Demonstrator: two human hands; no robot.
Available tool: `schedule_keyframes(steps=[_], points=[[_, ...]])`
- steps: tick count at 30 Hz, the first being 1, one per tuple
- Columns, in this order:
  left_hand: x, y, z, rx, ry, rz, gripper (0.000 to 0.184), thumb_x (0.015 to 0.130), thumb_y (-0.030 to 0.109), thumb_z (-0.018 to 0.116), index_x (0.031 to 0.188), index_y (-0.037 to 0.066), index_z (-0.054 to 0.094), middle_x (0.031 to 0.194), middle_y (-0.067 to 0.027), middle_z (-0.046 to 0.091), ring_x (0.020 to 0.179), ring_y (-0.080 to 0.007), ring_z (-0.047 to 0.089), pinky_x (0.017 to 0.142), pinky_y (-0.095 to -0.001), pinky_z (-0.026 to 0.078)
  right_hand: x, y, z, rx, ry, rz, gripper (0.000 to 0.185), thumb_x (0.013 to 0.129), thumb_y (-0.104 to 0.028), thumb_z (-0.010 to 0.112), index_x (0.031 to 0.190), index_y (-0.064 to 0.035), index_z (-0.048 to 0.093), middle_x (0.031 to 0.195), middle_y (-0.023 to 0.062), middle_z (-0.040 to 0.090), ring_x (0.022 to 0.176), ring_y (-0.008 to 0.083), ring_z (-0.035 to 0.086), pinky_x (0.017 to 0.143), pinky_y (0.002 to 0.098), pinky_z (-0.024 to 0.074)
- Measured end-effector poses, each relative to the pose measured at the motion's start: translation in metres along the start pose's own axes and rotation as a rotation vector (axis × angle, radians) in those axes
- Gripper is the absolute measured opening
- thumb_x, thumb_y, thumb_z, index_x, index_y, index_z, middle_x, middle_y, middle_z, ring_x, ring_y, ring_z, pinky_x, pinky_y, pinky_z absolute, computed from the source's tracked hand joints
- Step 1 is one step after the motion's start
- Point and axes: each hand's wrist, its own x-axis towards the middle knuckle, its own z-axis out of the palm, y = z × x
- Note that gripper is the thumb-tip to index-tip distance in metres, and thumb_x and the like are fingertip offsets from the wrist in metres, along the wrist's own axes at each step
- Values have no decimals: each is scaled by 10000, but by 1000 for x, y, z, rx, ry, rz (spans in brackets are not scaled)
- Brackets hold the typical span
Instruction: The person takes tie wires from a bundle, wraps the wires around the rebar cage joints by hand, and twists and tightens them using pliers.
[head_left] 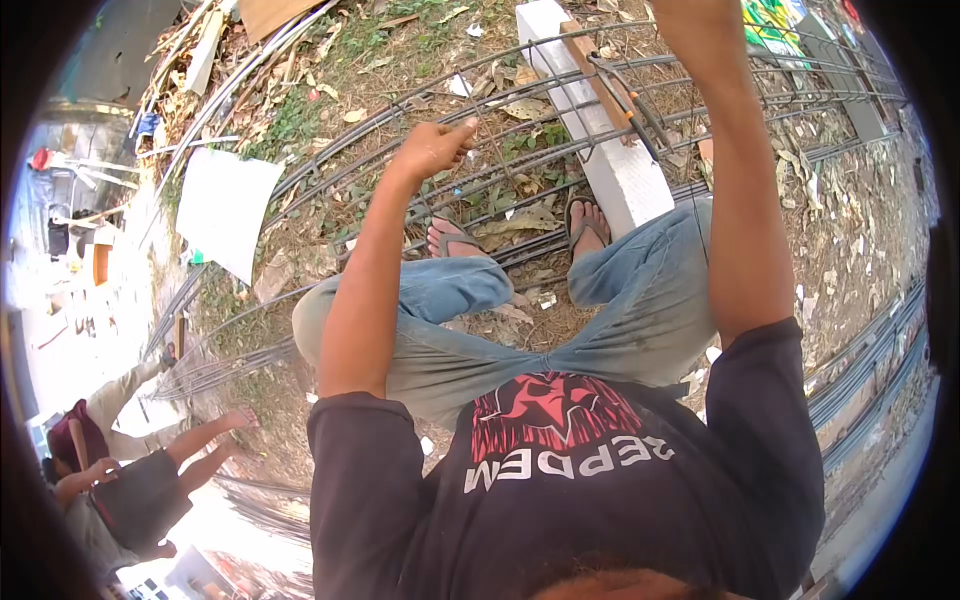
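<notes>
My left hand (435, 150) is above the long steel bars (490, 180), its fingers curled in and the thumb alongside; anything inside them is too small to make out. My right hand (697, 35) reaches up at the top edge, beyond the white beam, and its fingers are out of view. A tool with orange and black handles (628, 110) lies by a brown wooden strip (590, 75) on the white beam (640, 190). Bent steel rods cross over the beam. My sandalled feet are close to the bars.
A white sheet (228, 208) lies at the left among leaves and scraps. Another person (135, 500) sits at the lower left, legs stretched toward the middle. Bundles of long bars (870, 370) lie at the right. Debris and a grey board (850, 90) are at the upper right.
</notes>
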Motion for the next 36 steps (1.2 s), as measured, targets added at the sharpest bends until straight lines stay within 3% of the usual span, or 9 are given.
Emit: schedule_keyframes(steps=[6, 10, 14, 15, 24, 28, 29, 33, 36], points=[[71, -37, 47, 324, -72, -16, 1056, 766, 883, 603, 1005, -136, 742, 1093, -323, 716, 1043, -439, 708, 967, -501, 526, -23, 3, -9, -35, -48, 149, 252, 1024, -112, 597, 1229, -37, 722, 810, 5, 664, 688, 68, 545, 604, 266, 429], [67, -36, 50, 192, -142, -34, 1109, 754, 842, 664, 1170, -185, 668, 1226, -353, 668, 1164, -470, 653, 1012, -514, 498, -22, 16, -9, -90, -95, -6, 244, 1055, -153, 611, 1243, -80, 749, 746, -58, 561, 645, 18, 439, 546, 210, 322], [57, -28, 55, -51, -171, -99, 850, 864, 552, 711, 1367, -120, 582, 1479, -319, 525, 1341, -452, 538, 1083, -518, 455, -23, 12, -10, -75, -96, 49, 218, 1042, -158, 619, 1191, -88, 761, 736, -31, 614, 634, 67, 521, 571, 255, 407], [55, -22, 52, -23, -202, -143, 773, 890, 460, 687, 1434, -70, 543, 1533, -298, 477, 1363, -452, 515, 1063, -538, 467, -24, 11, -8, -33, -89, 44, 240, 1053, -132, 613, 1241, -70, 749, 740, -90, 505, 672, 5, 399, 569, 199, 319], [76, -44, 61, 7, -200, -73, 789, 878, 540, 678, 1400, -45, 588, 1479, -317, 520, 1277, -477, 582, 1019, -551, 506, -26, 18, 5, -56, -144, -9, 243, 1064, -148, 602, 1245, -68, 745, 746, -79, 512, 648, 19, 383, 549, 210, 294], [64, -29, 27, 515, -105, 33, 853, 882, 704, 629, 1283, -48, 673, 1284, -277, 669, 1159, -426, 662, 985, -491, 543, -34, 11, 13, -518, -338, -56, 256, 1036, -168, 575, 1217, -145, 756, 744, 75, 693, 600, 199, 599, 587, 353, 457], [51, -12, -2, 616, -127, 64, 881, 883, 749, 608, 1255, -46, 691, 1207, -257, 714, 1102, -405, 694, 974, -474, 552, -37, 14, 16, -583, -419, -79, 264, 1003, -187, 571, 1185, -156, 760, 843, 164, 726, 733, 349, 686, 699, 454, 524], [-26, 53, -72, -303, 425, 303, 648, 932, 610, 682, 1141, 3, 769, 1017, -212, 764, 902, -307, 747, 860, -419, 588, -48, 25, 30, -688, -606, -302, 247, 966, -209, 595, 1131, -140, 767, 885, 180, 738, 874, 385, 708, 800, 497, 558], [-72, 71, -91, -253, 455, 422, 516, 1017, 517, 617, 1218, 56, 734, 993, -112, 775, 845, -139, 723, 706, -295, 595, -50, 18, 37, -528, -671, -411, 226, 980, -162, 620, 1150, -115, 760, 871, 167, 727, 789, 366, 688, 721, 469, 528]])
